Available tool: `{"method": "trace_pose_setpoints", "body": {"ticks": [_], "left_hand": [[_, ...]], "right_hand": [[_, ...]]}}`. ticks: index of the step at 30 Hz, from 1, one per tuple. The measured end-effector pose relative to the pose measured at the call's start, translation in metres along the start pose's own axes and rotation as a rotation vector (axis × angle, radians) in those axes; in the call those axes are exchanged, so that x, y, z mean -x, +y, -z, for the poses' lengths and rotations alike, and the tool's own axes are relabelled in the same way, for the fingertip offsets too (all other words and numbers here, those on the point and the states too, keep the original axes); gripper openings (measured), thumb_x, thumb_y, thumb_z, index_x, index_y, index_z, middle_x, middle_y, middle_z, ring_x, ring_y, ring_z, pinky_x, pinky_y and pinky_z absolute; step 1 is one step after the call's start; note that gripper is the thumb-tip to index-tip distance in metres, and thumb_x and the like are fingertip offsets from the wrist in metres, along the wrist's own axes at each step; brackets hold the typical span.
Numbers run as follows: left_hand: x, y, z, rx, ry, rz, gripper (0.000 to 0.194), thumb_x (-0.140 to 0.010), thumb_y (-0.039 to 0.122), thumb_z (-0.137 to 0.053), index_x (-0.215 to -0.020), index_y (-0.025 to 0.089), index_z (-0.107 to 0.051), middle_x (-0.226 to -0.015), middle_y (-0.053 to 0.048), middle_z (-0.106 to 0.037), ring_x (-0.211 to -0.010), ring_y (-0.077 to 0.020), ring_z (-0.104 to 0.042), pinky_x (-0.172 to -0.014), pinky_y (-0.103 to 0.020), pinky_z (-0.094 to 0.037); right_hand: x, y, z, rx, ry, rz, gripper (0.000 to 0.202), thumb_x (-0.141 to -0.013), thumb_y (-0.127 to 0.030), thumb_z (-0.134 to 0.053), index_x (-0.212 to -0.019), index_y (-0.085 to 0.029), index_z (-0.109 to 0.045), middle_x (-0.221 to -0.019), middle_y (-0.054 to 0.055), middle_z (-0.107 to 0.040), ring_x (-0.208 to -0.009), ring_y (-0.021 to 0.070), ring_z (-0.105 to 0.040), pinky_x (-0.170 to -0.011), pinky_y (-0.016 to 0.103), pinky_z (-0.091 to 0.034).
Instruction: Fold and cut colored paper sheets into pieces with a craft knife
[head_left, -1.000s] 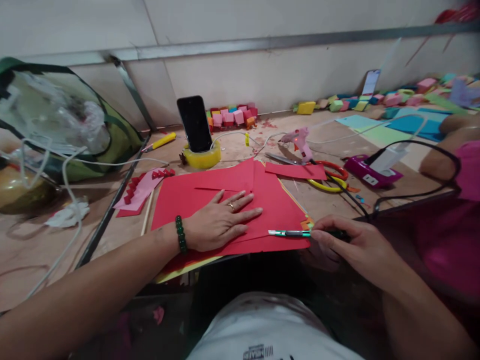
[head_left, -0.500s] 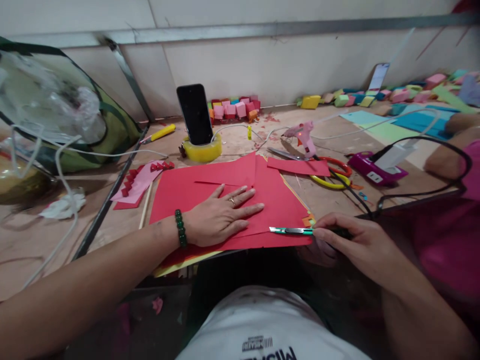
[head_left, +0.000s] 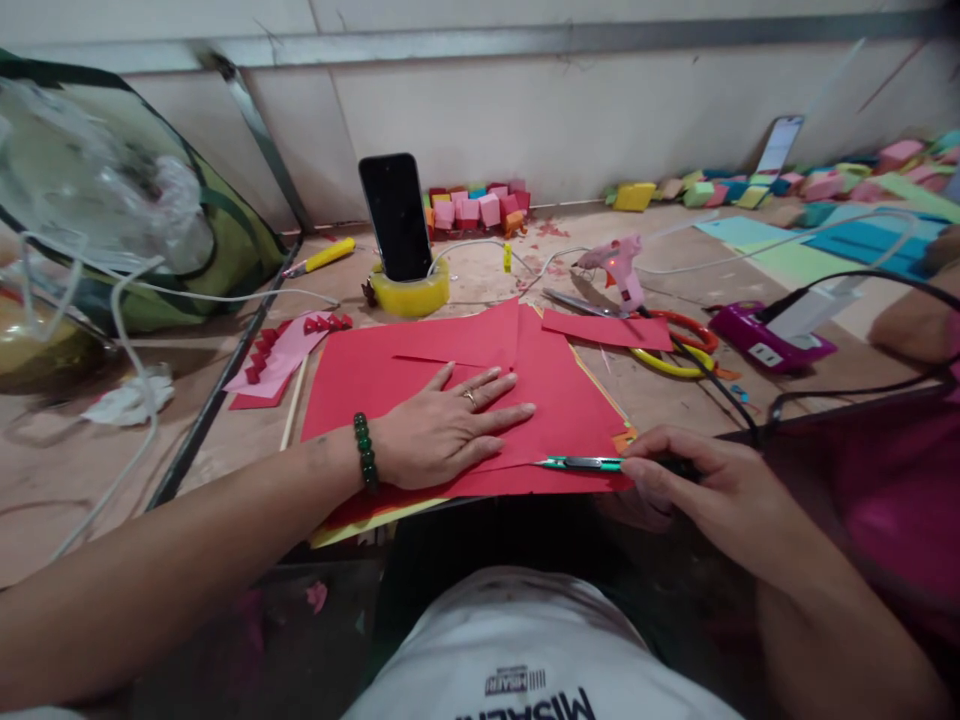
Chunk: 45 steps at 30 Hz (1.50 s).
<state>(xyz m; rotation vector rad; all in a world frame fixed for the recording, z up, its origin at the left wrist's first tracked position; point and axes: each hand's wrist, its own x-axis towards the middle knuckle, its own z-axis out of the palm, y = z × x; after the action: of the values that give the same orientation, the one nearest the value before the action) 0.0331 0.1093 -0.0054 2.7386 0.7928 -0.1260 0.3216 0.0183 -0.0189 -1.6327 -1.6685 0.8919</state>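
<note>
My left hand (head_left: 442,425) lies flat with fingers spread on the red paper (head_left: 360,370), a ring and a green bead bracelet on it. The fingers of my right hand (head_left: 697,480) are closed round a green utility knife (head_left: 585,464), whose blade points left over the paper's near right part. A loose red piece (head_left: 472,338) rests on the sheet beyond my left fingers. Yellow paper (head_left: 375,524) shows under the near left edge. Past the sheet's upper right corner is a red strip (head_left: 607,329).
Behind the paper stand a phone (head_left: 395,215) in a yellow tape roll (head_left: 409,290) and a pink glue gun (head_left: 619,270). Scissors (head_left: 675,360) and a purple power strip (head_left: 769,338) lie right. A bag (head_left: 217,240) is left. Someone's hand (head_left: 911,315) shows at right.
The view has shifted slightly. The knife's blade looks thinner, turned more edge-on, and its tip sits at the paper. My left hand stays spread on the sheet.
</note>
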Motion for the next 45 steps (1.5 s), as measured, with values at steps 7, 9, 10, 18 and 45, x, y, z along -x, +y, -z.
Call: {"method": "trace_pose_setpoints", "body": {"ticks": [7, 9, 10, 18, 45], "left_hand": [[0.000, 0.000, 0.001, 0.007, 0.004, 0.002, 0.049, -0.103, 0.040, -0.024, -0.152, 0.034, -0.023, -0.163, -0.005, -0.008, -0.149, -0.0250, -0.009, -0.114, -0.061, -0.004], [0.001, 0.000, 0.000, 0.011, 0.003, 0.004, 0.049, -0.103, 0.040, -0.025, -0.152, 0.033, -0.024, -0.162, -0.005, -0.008, -0.149, -0.0254, -0.009, -0.114, -0.061, -0.004], [0.001, 0.000, 0.000, 0.011, -0.001, 0.004, 0.050, -0.103, 0.040, -0.025, -0.152, 0.033, -0.024, -0.162, -0.006, -0.009, -0.149, -0.0255, -0.009, -0.114, -0.061, -0.004], [-0.013, 0.008, 0.003, 0.047, 0.009, 0.025, 0.052, -0.103, 0.044, -0.023, -0.153, 0.029, -0.022, -0.163, -0.009, -0.008, -0.149, -0.0274, -0.006, -0.114, -0.062, -0.006], [0.009, -0.017, 0.012, 0.085, 0.056, -0.119, 0.052, -0.100, 0.045, -0.033, -0.151, 0.035, -0.028, -0.163, -0.004, -0.006, -0.149, -0.0330, -0.008, -0.114, -0.065, -0.005]], "right_hand": [[0.001, -0.003, -0.003, 0.019, 0.000, 0.021, 0.036, -0.079, -0.056, -0.065, -0.073, -0.021, -0.068, -0.057, -0.001, -0.059, -0.051, 0.0129, -0.050, -0.048, 0.025, -0.041], [0.002, -0.003, -0.004, 0.012, -0.021, 0.012, 0.036, -0.079, -0.056, -0.065, -0.074, -0.021, -0.068, -0.057, -0.001, -0.060, -0.050, 0.0129, -0.050, -0.048, 0.025, -0.041], [0.003, -0.002, -0.004, 0.015, -0.013, 0.016, 0.036, -0.078, -0.057, -0.065, -0.073, -0.021, -0.068, -0.059, -0.001, -0.061, -0.051, 0.0132, -0.051, -0.048, 0.026, -0.041], [0.001, -0.009, -0.005, -0.004, 0.053, -0.015, 0.037, -0.076, -0.059, -0.066, -0.072, -0.022, -0.065, -0.054, -0.002, -0.057, -0.047, 0.0128, -0.049, -0.045, 0.026, -0.042], [-0.004, -0.009, 0.001, 0.038, 0.019, -0.028, 0.042, -0.074, -0.064, -0.066, -0.072, -0.022, -0.067, -0.068, 0.003, -0.064, -0.058, 0.0153, -0.056, -0.050, 0.024, -0.047]]}}
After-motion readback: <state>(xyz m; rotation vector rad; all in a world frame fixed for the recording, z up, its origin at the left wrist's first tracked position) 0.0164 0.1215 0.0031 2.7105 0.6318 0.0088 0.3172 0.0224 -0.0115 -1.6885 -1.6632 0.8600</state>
